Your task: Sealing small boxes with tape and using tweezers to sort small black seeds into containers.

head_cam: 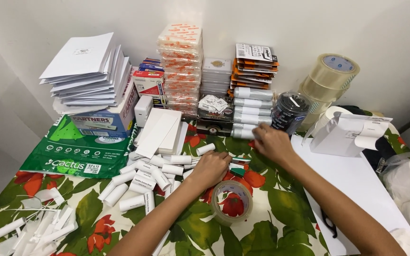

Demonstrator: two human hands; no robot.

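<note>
Paper rolls [157, 173] lie heaped on a floral tablecloth [271, 227], where the left hand [210, 168] rests curled, grip unclear. The right hand [272, 142], fingers bent, touches stacked wrapped rolls [251, 111] beside a tape ring [232, 201]; its hold cannot be told.

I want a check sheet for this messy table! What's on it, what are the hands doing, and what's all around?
Surface: table under a cloth with red flowers and green leaves.
Job's things: small white paper rolls lie loose; more are stacked at the back.
Clutter: clear tape ring, white envelopes, green packet, packet stacks, big tape rolls, dark jar, white sheet, paper strips.
Grips: left hand curled among the loose rolls; right hand at the bottom of the stack, grip hidden.
Cables: nothing seen.
Surroundings: plain white wall.
</note>
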